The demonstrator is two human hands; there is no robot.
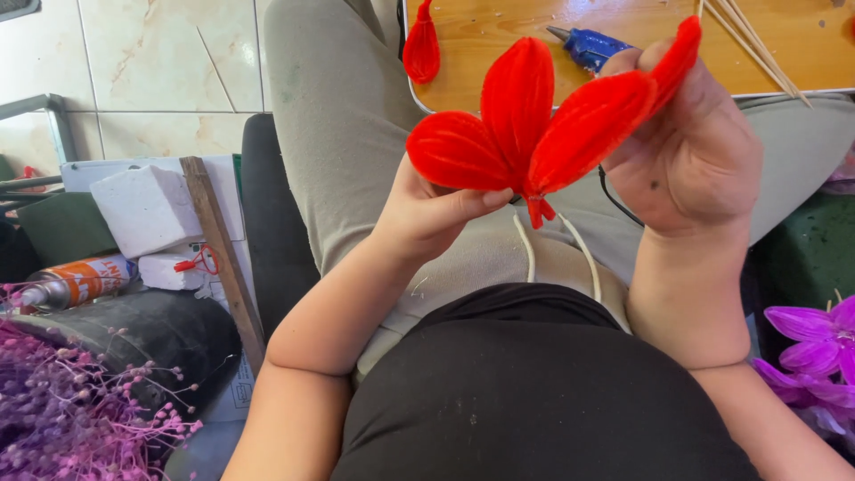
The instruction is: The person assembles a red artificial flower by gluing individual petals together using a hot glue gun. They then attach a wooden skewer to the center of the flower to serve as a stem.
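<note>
Head view: red pipe-cleaner flower (525, 134), four fuzzy ribbed petals fanned from a pinched twisted base, is held over the lap just short of the wooden board's (481, 31) near edge. Left hand (427, 209) pinches it at the base, thumb under the lowest petal and fingers curled behind; right hand (690, 151) is half closed around the two right petals, fingertips hidden behind them. Loose red petal (421, 44) lies at the board's left edge, blue glue gun (588, 44) mid-board, bamboo skewers (757, 44) toward its right edge.
</note>
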